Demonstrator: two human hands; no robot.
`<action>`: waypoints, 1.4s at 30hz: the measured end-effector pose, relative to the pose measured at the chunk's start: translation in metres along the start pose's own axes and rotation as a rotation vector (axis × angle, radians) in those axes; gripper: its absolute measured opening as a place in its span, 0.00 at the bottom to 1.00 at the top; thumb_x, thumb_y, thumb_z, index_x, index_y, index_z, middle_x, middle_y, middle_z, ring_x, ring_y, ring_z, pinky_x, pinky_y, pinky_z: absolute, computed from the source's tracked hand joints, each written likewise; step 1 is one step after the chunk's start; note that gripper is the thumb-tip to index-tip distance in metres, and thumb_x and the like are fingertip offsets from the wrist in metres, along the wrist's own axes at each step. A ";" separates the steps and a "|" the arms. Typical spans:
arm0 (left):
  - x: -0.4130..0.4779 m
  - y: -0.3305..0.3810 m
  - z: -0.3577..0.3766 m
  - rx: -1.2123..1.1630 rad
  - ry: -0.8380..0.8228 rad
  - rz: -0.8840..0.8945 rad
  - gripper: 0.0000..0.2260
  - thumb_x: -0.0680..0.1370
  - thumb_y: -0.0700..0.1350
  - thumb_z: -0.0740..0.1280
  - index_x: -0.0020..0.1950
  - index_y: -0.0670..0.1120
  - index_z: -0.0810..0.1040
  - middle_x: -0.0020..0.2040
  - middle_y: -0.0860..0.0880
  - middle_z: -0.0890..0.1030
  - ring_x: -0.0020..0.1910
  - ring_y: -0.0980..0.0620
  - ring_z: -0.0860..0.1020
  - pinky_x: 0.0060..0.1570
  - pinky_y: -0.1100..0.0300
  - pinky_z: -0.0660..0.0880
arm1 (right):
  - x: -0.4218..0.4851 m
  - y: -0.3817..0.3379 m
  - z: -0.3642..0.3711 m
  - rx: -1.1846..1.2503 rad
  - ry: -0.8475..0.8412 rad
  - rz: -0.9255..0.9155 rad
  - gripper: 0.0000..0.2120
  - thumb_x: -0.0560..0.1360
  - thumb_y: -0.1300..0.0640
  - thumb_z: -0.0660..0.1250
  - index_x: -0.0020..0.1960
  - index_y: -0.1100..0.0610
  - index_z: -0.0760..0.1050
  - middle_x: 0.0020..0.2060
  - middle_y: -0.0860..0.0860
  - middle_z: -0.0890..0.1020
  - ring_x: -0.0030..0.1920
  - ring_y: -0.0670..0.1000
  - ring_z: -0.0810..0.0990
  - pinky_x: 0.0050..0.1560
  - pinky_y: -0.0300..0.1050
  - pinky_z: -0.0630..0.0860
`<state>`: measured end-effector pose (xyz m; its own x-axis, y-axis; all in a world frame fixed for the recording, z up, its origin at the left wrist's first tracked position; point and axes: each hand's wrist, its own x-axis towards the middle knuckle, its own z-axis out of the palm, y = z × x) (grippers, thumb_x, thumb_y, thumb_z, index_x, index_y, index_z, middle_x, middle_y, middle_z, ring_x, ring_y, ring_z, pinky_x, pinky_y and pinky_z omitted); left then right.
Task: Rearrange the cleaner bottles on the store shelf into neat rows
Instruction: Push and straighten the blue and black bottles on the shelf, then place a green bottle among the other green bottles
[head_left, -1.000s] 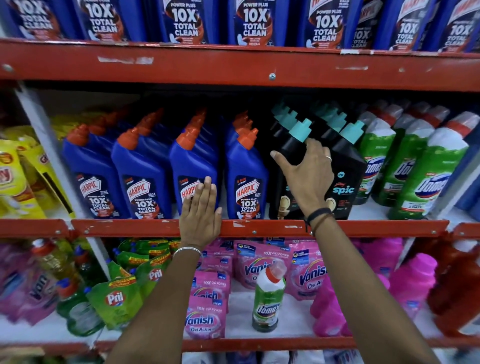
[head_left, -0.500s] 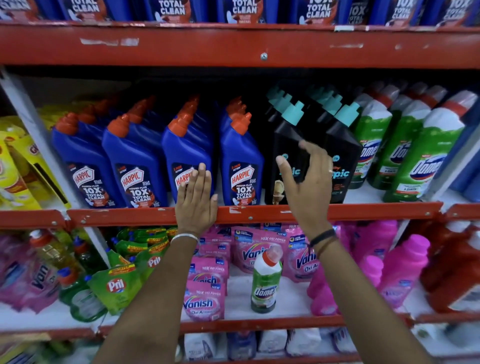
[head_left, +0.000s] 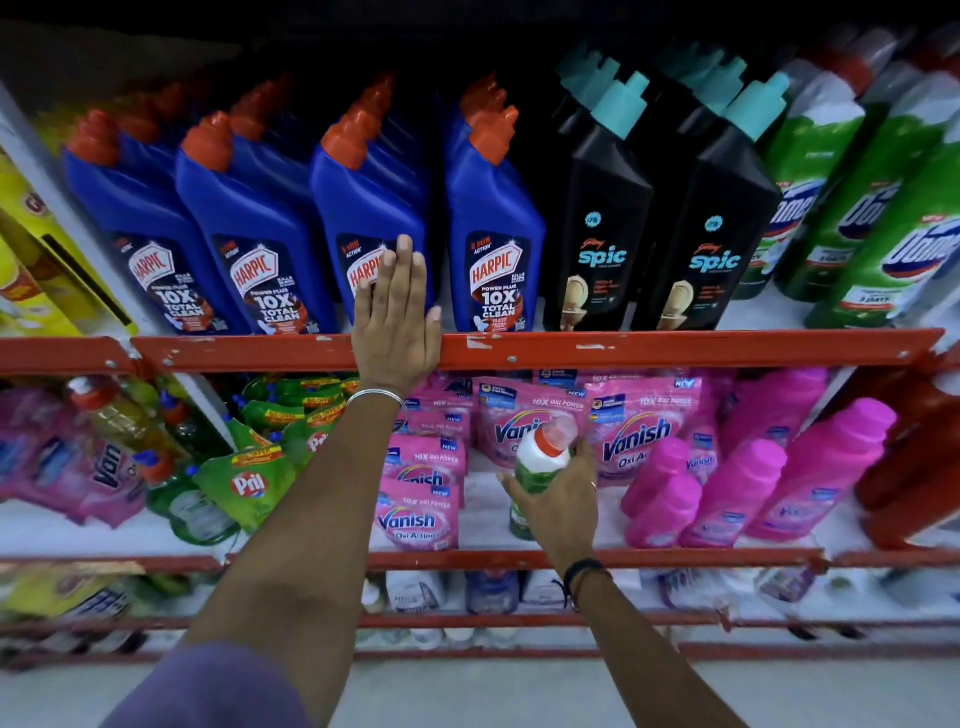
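1. Right hand (head_left: 558, 501): fingers wrapped around the green bottle (head_left: 540, 467), which stands on the shelf below the red rail (head_left: 623, 349).
2. Left hand (head_left: 397, 317): flat, fingers extended, palm on the rail, fingertips against a blue bottle (head_left: 371, 218).
3. Above the rail: blue bottles, black bottles (head_left: 597, 218), green bottles (head_left: 852, 208), in rows.
4. Below the rail: pink pouches (head_left: 636, 431) behind the held bottle.

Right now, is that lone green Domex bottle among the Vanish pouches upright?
Upright: the Domex bottle has its red cap on top, right hand wrapped around it.
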<state>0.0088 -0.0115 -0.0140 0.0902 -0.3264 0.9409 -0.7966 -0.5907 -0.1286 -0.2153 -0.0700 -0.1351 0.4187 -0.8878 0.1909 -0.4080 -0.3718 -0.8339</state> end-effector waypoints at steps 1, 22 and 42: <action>0.001 0.000 0.001 -0.006 0.004 -0.001 0.28 0.81 0.49 0.48 0.78 0.42 0.42 0.79 0.45 0.47 0.77 0.54 0.39 0.75 0.56 0.36 | 0.001 0.003 0.004 -0.005 0.004 0.019 0.46 0.57 0.42 0.80 0.66 0.58 0.63 0.56 0.56 0.77 0.54 0.56 0.78 0.49 0.50 0.78; 0.005 0.002 -0.009 -0.045 -0.043 -0.023 0.29 0.81 0.49 0.50 0.78 0.43 0.41 0.78 0.51 0.37 0.77 0.53 0.39 0.75 0.55 0.37 | 0.036 -0.089 -0.163 0.033 0.197 -0.137 0.39 0.54 0.34 0.76 0.56 0.46 0.61 0.43 0.43 0.77 0.41 0.50 0.79 0.38 0.44 0.75; 0.000 0.001 -0.004 -0.075 -0.060 -0.041 0.30 0.80 0.49 0.51 0.79 0.44 0.43 0.79 0.50 0.41 0.78 0.52 0.43 0.76 0.55 0.40 | 0.164 -0.149 -0.274 -0.059 0.572 -0.205 0.39 0.62 0.39 0.74 0.66 0.52 0.63 0.56 0.56 0.79 0.53 0.59 0.77 0.46 0.51 0.70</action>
<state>0.0058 -0.0097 -0.0126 0.1570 -0.3483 0.9241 -0.8338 -0.5482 -0.0649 -0.3078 -0.2339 0.1624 -0.0021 -0.7955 0.6060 -0.4163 -0.5503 -0.7238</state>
